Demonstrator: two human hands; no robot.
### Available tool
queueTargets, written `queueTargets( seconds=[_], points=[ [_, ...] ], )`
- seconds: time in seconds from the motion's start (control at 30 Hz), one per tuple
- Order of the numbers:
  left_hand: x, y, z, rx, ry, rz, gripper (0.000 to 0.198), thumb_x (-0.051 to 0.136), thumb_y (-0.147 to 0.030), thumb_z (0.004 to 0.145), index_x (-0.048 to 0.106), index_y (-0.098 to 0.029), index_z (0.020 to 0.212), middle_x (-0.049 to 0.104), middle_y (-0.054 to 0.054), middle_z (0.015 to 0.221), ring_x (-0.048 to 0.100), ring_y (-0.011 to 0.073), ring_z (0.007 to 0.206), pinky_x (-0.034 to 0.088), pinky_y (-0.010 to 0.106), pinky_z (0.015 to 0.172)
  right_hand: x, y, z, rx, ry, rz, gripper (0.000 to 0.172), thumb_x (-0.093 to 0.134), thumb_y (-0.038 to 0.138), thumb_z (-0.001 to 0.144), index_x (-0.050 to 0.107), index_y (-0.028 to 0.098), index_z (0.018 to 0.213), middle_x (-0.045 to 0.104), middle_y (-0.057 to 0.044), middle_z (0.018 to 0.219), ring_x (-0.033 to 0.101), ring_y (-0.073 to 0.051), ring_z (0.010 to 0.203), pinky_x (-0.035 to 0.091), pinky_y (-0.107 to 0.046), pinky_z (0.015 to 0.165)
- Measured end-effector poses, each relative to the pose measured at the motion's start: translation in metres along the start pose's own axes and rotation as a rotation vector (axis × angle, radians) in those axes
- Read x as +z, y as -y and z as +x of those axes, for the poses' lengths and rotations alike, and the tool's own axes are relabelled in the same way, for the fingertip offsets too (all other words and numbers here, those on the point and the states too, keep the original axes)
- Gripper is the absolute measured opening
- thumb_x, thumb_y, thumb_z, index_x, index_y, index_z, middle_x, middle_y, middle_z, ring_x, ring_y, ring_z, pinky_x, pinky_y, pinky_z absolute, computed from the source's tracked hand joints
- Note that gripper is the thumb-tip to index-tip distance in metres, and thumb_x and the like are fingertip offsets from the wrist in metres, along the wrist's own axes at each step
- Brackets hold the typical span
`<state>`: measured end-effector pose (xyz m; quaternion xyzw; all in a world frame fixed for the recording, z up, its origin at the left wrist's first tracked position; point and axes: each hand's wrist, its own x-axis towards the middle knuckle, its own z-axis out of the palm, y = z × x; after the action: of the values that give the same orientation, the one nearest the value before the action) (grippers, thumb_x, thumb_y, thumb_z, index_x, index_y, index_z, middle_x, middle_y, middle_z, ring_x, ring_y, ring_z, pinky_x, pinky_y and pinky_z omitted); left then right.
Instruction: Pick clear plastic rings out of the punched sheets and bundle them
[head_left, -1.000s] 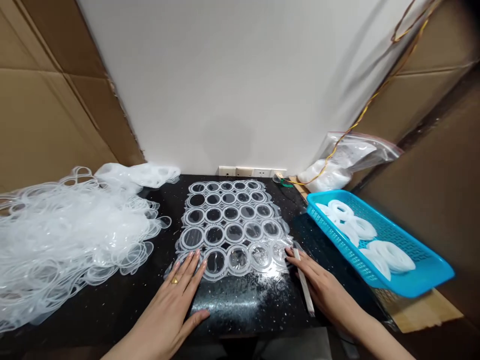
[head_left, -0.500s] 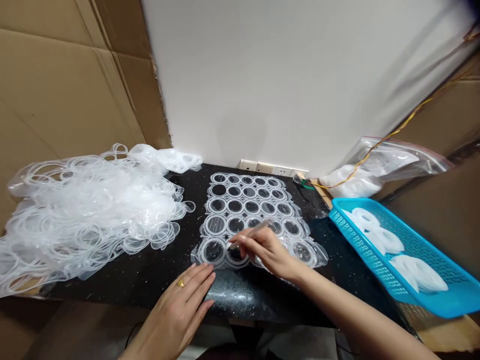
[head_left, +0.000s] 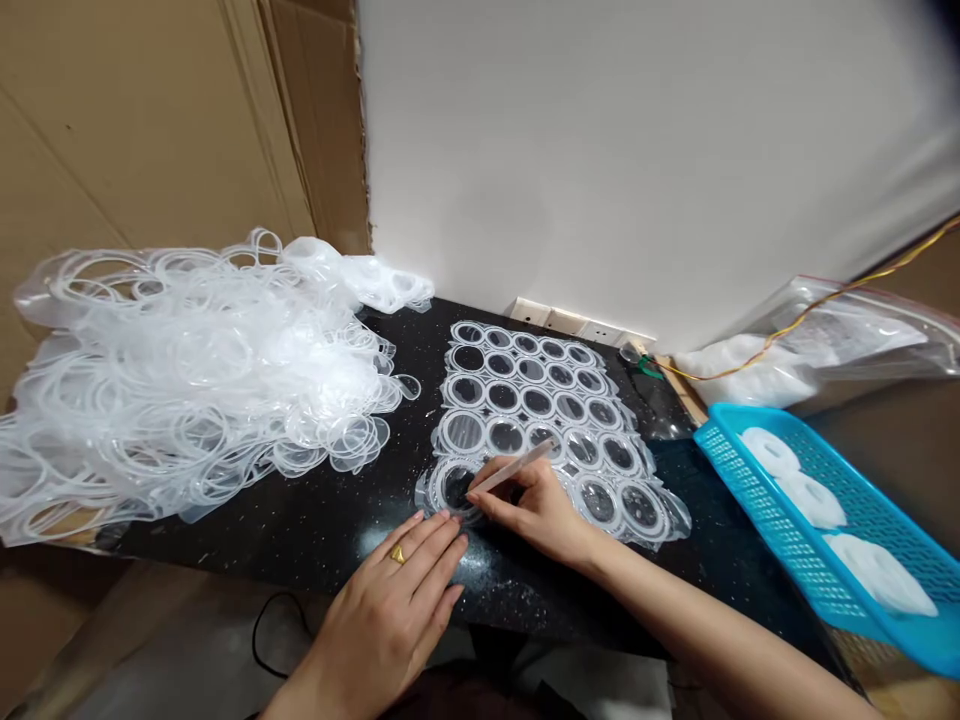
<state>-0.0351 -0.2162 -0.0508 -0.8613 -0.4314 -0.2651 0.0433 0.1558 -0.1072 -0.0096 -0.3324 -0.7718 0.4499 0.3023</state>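
Note:
A clear plastic sheet (head_left: 551,403) with rows of white-edged ring cut-outs lies flat on the black speckled counter (head_left: 300,530). My left hand (head_left: 397,590), with a gold ring on one finger, rests with fingers stretched out at the sheet's near left edge. Pen-like, a thin pale translucent stick (head_left: 517,467) is pinched in my right hand (head_left: 536,505). Its lower end is by the right side of the front-left ring; whether it touches the plastic I cannot tell. My right hand covers part of the front row.
A heap of cut plastic ring scraps (head_left: 195,380) fills the left side. On the right, a blue basket (head_left: 757,530) holds several white ring stacks (head_left: 881,570). Behind it lies a clear zip bag (head_left: 847,320). Power sockets (head_left: 566,320) line the wall's foot; a yellow-red wire (head_left: 787,330) crosses the right.
The camera view has shifted, so the scene sits further right. My right hand, still gripping the stick, has moved leftward over the sheet to the front-left ring. My left hand stays at the near edge.

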Motion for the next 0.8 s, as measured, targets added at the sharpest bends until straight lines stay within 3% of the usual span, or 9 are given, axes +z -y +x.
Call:
queueTargets(
  seconds=[0.13, 0.27, 0.47, 0.67, 0.8],
  points=[
    [0.002, -0.001, 0.000, -0.027, -0.041, -0.035, 0.036, 0.048, -0.016, 0.094, 0.059, -0.012, 0.128, 0.059, 0.009, 0.135, 0.051, 0.0233, 0.127, 0.044, 0.041, 0.108, 0.002, -0.004, -0.005, 0.005, 0.005, -0.032, 0.018, 0.062, 0.030, 0.087, 0.069, 0.015, 0.080, 0.068, -0.004, 0.077, 0.059, -0.013, 0.066, 0.047, -0.024, 0.060],
    [0.002, -0.001, 0.000, -0.013, -0.010, -0.019, 0.037, 0.049, -0.014, 0.093, 0.058, -0.011, 0.129, 0.058, 0.010, 0.135, 0.051, 0.0236, 0.127, 0.043, 0.041, 0.108, 0.004, -0.006, -0.007, -0.054, 0.022, -0.064, 0.016, 0.060, 0.028, 0.089, 0.068, 0.016, 0.082, 0.068, -0.005, 0.081, 0.062, -0.015, 0.072, 0.050, -0.026, 0.067],
    [0.000, -0.003, 0.003, -0.056, -0.071, -0.069, 0.032, 0.048, -0.016, 0.094, 0.062, -0.012, 0.123, 0.063, 0.009, 0.129, 0.056, 0.0223, 0.122, 0.043, 0.039, 0.107, 0.004, -0.003, -0.011, -0.243, 0.085, -0.229, 0.016, 0.053, 0.022, 0.093, 0.068, 0.017, 0.096, 0.068, -0.008, 0.086, 0.063, -0.015, 0.075, 0.052, -0.026, 0.068],
    [-0.002, -0.003, 0.004, -0.063, -0.071, -0.066, 0.030, 0.051, -0.017, 0.093, 0.064, -0.010, 0.120, 0.065, 0.010, 0.127, 0.057, 0.0236, 0.120, 0.046, 0.039, 0.105, 0.000, -0.008, -0.013, -0.510, 0.163, -0.594, 0.023, 0.051, 0.022, 0.095, 0.062, 0.016, 0.115, 0.068, -0.014, 0.113, 0.067, -0.020, 0.094, 0.054, -0.031, 0.078],
    [-0.003, -0.003, 0.004, -0.048, -0.045, -0.042, 0.034, 0.050, -0.017, 0.093, 0.061, -0.010, 0.125, 0.063, 0.011, 0.128, 0.057, 0.0250, 0.120, 0.049, 0.040, 0.101, 0.000, -0.004, -0.006, -0.625, 0.188, -0.731, 0.025, 0.042, 0.017, 0.098, 0.060, 0.012, 0.114, 0.071, -0.016, 0.108, 0.070, -0.019, 0.085, 0.056, -0.030, 0.072]
  ],
)
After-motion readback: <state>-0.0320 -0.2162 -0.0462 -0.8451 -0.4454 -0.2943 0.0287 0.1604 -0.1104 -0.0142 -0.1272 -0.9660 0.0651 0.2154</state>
